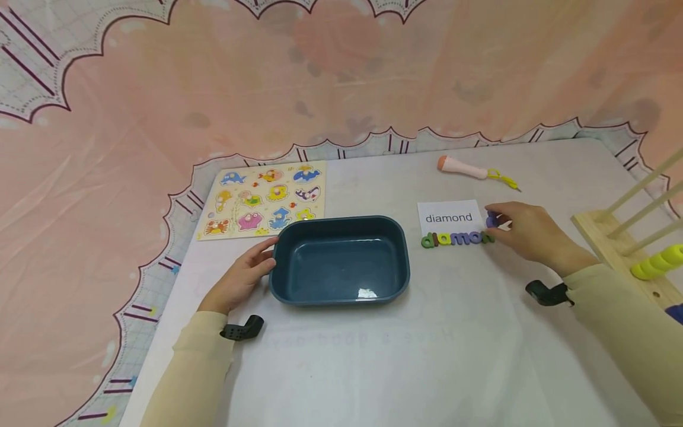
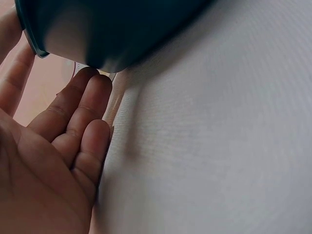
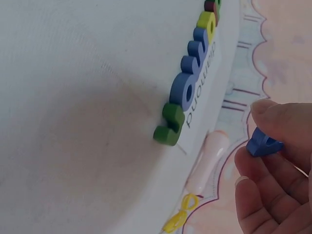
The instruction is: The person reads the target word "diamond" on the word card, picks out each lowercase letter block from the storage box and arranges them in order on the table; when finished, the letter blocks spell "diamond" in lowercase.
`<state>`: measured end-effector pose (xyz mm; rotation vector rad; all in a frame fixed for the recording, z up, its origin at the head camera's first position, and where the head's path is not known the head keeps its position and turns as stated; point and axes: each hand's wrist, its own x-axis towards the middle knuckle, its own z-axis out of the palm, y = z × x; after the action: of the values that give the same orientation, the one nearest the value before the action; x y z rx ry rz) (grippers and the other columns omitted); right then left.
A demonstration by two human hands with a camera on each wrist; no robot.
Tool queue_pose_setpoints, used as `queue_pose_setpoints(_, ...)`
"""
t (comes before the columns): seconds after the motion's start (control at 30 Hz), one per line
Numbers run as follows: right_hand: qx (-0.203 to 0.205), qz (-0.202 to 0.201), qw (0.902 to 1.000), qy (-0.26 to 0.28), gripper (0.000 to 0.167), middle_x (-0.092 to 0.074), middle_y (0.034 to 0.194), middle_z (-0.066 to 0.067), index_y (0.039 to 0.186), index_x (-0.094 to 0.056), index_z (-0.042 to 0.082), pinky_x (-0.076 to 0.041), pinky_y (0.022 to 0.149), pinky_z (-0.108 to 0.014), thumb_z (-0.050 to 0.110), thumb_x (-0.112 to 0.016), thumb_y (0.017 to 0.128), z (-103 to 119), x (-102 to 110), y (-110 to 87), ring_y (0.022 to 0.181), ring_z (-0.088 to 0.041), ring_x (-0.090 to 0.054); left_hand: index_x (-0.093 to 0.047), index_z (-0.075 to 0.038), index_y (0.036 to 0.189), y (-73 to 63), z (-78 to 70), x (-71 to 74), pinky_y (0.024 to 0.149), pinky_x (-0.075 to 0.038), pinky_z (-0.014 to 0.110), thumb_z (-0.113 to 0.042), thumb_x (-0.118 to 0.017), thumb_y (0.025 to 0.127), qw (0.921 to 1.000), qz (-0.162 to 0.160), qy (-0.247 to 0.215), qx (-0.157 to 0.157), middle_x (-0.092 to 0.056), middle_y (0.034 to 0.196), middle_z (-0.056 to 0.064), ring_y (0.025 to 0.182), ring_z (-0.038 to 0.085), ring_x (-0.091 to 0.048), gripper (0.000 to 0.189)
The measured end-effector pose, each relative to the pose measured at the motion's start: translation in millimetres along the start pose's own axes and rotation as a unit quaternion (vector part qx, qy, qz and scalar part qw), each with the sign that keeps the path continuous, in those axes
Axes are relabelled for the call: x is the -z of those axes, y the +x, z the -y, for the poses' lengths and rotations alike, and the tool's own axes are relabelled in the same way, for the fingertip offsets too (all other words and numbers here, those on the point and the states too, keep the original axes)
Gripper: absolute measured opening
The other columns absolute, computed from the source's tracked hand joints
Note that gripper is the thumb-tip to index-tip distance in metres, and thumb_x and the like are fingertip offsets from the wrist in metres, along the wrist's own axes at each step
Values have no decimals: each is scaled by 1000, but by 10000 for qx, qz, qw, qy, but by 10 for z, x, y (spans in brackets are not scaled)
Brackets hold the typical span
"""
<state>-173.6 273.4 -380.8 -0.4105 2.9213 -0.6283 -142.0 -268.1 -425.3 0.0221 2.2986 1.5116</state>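
Note:
My left hand (image 1: 242, 276) rests at the left rim of a dark blue plastic bin (image 1: 341, 296). In the left wrist view, its lower fingers (image 2: 95, 97) lie fairly straight beside the bin's outer wall. At the right, my right hand (image 1: 528, 234) pinches a small blue letter (image 3: 263, 144) between thumb and fingers, just above the table; which letter it is cannot be told. Left of that hand, a row of coloured letters (image 1: 459, 238), reading "diamon", lies along the lower edge of a white card (image 1: 448, 207) printed "diamond".
A sea-animal peg puzzle board (image 1: 290, 204) lies behind the bin. A pink handled tool with a yellow end (image 1: 464, 168) lies at the back right. A wooden rod stand (image 1: 613, 240) with yellow-green rings (image 1: 658, 261) stands at the right edge.

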Motion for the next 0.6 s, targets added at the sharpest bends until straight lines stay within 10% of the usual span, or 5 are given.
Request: queue_pose_setpoints(0.6, -339, 115, 9994, -5, 57, -63, 112, -30, 131, -55, -14, -51, 80, -55, 27, -71, 94, -305, 12, -29, 97, -40, -63, -28, -19, 160, -11, -18, -4, 113, -20, 66, -40, -58, 102, 10000, 30, -18, -29, -33, 156, 24, 139, 46, -36, 68)
